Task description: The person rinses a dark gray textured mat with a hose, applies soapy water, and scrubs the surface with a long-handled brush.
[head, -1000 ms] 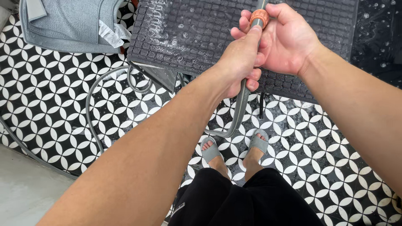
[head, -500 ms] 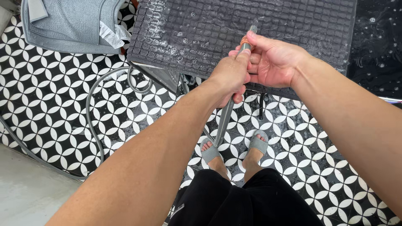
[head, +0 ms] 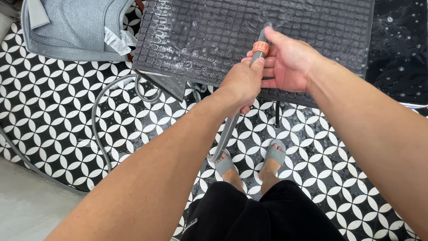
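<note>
My left hand [head: 242,85] grips a grey garden hose [head: 225,134] just below its nozzle. My right hand [head: 287,60] holds the nozzle end, thumb near the orange collar [head: 261,47]. The nozzle points at a wet dark grey mat [head: 214,31] with a raised square pattern, draped over a stand. Water runs over the mat. The hose drops from my left hand toward my feet and loops away over the tiles to the left.
A light grey mat [head: 71,27] lies folded at the top left. The floor is wet black-and-white patterned tile [head: 53,116]. My feet in grey slides [head: 225,163] stand below the mat. A pale concrete strip [head: 26,209] lies at the bottom left.
Both hands have shifted the nozzle slightly left and down across the mat. The hose hanging below my left hand has swung left.
</note>
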